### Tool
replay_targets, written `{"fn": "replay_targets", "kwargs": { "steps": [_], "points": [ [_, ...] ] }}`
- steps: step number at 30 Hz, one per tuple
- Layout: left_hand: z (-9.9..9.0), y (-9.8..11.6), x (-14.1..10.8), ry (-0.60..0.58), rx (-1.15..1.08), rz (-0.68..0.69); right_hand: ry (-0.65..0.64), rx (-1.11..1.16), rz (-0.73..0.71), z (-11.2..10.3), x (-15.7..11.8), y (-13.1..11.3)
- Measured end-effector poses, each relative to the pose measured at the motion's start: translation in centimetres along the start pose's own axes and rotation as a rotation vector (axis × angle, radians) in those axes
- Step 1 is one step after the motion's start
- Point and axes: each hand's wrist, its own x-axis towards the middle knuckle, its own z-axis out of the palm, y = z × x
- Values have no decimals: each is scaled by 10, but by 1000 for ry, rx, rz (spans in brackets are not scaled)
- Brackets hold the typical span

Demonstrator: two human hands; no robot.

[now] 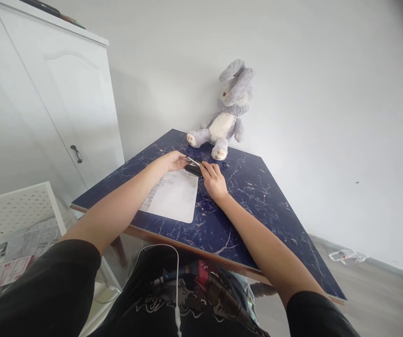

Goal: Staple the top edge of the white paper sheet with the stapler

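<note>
Over the desk, my right hand point(214, 179) is closed around one end of a small black stapler point(193, 170) with a silver metal strip along it. My left hand point(176, 161) is at its other end, its fingertips closed against it; small details between the fingers cannot be made out. Under the hands a white sheet point(173, 199) with a rounded corner and a grey grid-like print lies flat, partly covered by my left forearm.
A grey plush rabbit point(222, 126) sits at the back of the blue marbled desk point(247, 201), against the wall. A white cabinet point(78, 89) stands at left. Nearer is a white perforated rack point(12, 201) with papers. Clear plastic point(348, 255) lies on the floor at right.
</note>
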Motion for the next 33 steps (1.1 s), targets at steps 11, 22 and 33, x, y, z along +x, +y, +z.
{"fn": "replay_targets", "kwargs": {
  "steps": [11, 22, 33],
  "points": [
    [-2, 1, -4, 86, 27, 37, 141, 154, 284, -1, 1, -2],
    [-35, 0, 14, 285, 345, 329, -384, 1076, 415, -4, -2, -8],
    [-31, -21, 16, 37, 1142, 437, -480, 930, 310, -5, 2, -13]
  ]
}}
